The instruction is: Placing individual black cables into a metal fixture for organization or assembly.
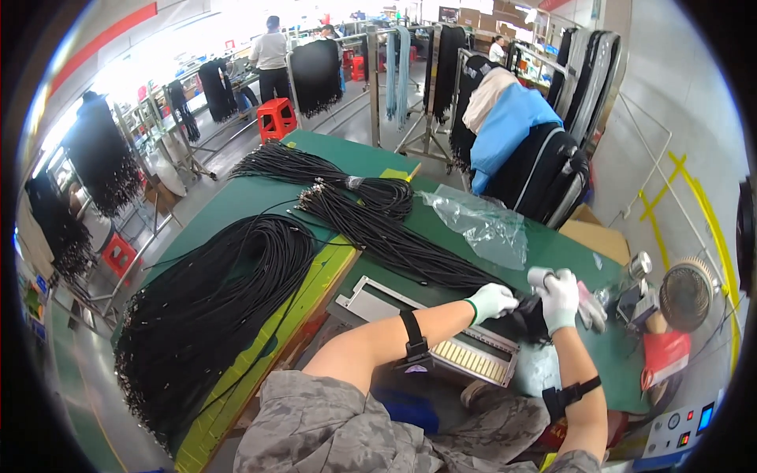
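My left hand (493, 303), in a white glove with a green cuff, is closed around the near end of a long bundle of black cables (394, 234). Small metal tips show at the bundle's far end. Just to the right, my right hand (560, 298), also gloved in white, grips a small whitish roll of tape (539, 276) over the bundle. Black cable ends (532, 322) hang between the two hands; the fingers partly hide them. A second cable bundle (371, 189), bound with a pale wrap, lies farther back on the green tabletop (225, 209).
A large pile of black cables (221, 292) spreads at left beside a yellow strip (272, 347). A clear plastic bag (481, 225) lies behind the hands. Under my arms is a metal frame (465, 359). A small fan (688, 296) stands at right. Cable racks (374, 87) stand beyond.
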The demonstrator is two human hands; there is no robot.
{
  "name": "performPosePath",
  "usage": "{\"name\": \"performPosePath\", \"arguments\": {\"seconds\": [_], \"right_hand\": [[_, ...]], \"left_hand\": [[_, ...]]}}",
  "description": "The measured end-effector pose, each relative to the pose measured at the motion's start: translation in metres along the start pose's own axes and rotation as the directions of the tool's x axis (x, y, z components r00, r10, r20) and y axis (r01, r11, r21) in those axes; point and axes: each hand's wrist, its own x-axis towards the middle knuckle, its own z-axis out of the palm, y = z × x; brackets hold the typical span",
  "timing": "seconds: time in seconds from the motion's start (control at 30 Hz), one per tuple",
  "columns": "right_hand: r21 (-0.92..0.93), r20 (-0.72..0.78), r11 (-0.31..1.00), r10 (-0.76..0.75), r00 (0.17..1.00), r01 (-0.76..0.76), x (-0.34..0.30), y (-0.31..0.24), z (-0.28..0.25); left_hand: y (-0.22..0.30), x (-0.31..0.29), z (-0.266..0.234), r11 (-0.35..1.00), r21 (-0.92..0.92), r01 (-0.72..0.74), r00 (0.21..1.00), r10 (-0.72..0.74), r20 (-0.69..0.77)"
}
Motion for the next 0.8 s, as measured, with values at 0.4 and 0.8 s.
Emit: {"name": "performPosePath", "arguments": {"seconds": [0.4, 0.8], "right_hand": [[0.268, 0.275, 0.910, 0.244, 0.930, -0.317, 0.012, 0.011, 0.053], [0.453, 0.315, 0.796, 0.278, 0.908, -0.401, 0.021, 0.004, 0.029]], "left_hand": [[-0.073, 0.010, 0.035, 0.462, -0.877, -0.131, 0.985, 0.159, -0.064], [-0.028, -0.011, 0.005, 0.798, -0.599, -0.068, 0.967, 0.200, 0.156]]}}
